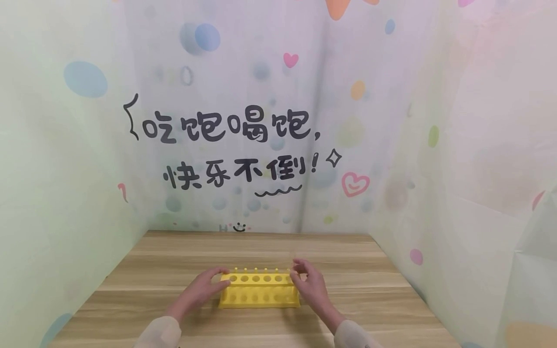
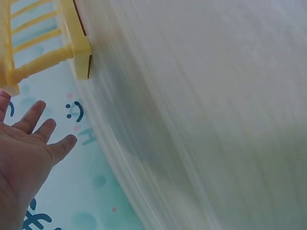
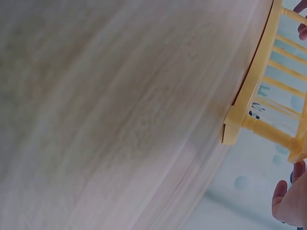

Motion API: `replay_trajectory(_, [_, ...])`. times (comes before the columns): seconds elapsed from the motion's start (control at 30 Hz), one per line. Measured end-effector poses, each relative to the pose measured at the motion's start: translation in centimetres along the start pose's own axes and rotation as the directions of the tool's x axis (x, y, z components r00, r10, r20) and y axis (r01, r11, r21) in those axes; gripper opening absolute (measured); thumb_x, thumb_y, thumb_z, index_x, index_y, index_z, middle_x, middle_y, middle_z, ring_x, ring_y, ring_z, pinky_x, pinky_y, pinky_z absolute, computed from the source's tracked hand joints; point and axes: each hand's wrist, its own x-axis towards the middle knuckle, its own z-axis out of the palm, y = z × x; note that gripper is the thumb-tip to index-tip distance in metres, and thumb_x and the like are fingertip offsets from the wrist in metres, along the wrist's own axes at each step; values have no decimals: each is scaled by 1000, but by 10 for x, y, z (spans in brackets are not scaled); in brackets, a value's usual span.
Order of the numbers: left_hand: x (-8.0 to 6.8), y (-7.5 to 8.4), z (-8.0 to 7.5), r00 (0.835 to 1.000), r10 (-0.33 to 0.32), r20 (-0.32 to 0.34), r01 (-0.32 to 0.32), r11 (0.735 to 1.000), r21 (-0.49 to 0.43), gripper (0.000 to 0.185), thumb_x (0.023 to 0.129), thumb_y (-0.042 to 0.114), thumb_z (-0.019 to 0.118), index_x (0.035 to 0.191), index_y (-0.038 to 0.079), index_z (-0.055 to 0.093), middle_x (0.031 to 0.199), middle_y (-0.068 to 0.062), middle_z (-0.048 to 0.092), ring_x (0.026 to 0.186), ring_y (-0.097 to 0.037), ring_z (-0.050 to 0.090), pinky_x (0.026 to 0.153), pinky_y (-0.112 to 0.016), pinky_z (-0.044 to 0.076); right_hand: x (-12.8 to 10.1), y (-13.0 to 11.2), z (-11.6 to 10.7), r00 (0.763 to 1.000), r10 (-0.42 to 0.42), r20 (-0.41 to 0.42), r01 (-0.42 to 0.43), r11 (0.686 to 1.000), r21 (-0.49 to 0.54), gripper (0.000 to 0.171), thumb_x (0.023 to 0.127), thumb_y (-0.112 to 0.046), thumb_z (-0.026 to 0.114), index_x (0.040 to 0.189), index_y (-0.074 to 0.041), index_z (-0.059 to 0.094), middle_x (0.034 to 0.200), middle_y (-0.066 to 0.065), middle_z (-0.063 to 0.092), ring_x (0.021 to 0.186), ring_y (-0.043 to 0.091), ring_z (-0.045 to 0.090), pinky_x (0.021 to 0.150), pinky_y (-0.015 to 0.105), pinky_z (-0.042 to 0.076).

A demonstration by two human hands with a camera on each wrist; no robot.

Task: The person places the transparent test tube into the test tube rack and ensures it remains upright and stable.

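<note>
a yellow rack (image 1: pixel 259 290) with a row of round holes along its top sits on the wooden desk (image 1: pixel 174 251), near the front edge and roughly centred between the two hands. the left hand (image 1: pixel 204 287) rests against the rack's left end, fingers fairly straight and relaxed, tips touching the top corner rather than curling round it; from the left wrist view the fingers (image 2: pixel 36 129) spread loosely and hold nothing, with the rack's end post (image 2: pixel 79 45) just beyond them. the right hand (image 1: pixel 309 285) is at the rack's right end, fingers loosely bent and lifted a little above the top corner; whether they touch the plastic cannot be told. it grips nothing that shows. with one hand at each end, the rack looks steadied or squared up from both sides, judging by that symmetric placing. the holes appear empty. a printed sheet (image 1: pixel 278 121) with dark lettering, hearts and dots hangs behind the desk and wraps round its sides.
</note>
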Motion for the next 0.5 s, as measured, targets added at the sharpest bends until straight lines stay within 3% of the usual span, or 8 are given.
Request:
replay_trajectory(0.23, [0, 2, -7, 1000, 30, -7, -30, 999, 24, 51, 97, 41, 62, 139, 11, 56, 145, -20, 49, 134, -47, 40, 106, -68, 31, 1, 2, -8, 1000, 9, -17, -10, 998, -55, 36, 95, -19, 67, 128, -8, 62, 108, 5, 70, 102, 24, 64, 82, 42, 52])
replay_trajectory(0.5, [8, -2, -21, 994, 99, -50, -89, 982, 168, 57, 100, 44, 56, 140, 3, 52, 144, -24, 48, 133, -47, 41, 107, -64, 33, 10, 13, -21, 998, 19, -58, -24, 996, -91, 33, 98, -21, 64, 127, -8, 62, 107, 6, 70, 101, 25, 64, 79, 40, 54])
